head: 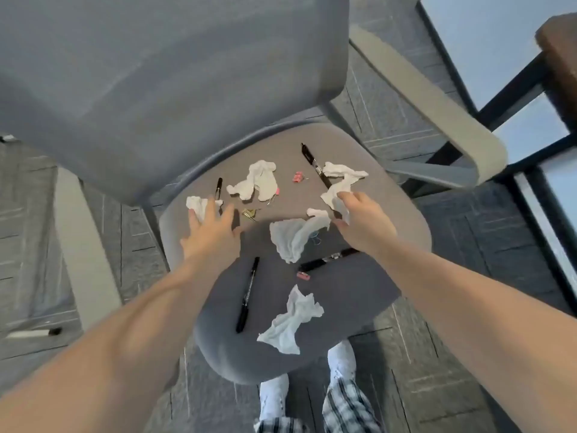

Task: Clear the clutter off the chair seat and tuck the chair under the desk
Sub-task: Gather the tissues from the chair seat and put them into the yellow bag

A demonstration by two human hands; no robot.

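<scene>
A grey office chair's seat (359,307) is strewn with crumpled white tissues, black markers and small binder clips. My left hand (212,232) spreads open over the seat's left side, its fingers touching a small tissue (196,206) beside a short black pen (218,186). My right hand (365,223) pinches the lower end of a long tissue (342,179) lying over a black marker (313,165). Other tissues lie at the back (257,182), the middle (293,239) and the front (293,323). Another marker (248,295) lies near the front.
The chair's backrest (175,73) fills the upper left, with armrests on the left (84,245) and right (437,107). A black-framed desk (530,89) stands at the right. A marker (34,333) lies on the carpet at left. My feet (312,385) stand before the seat.
</scene>
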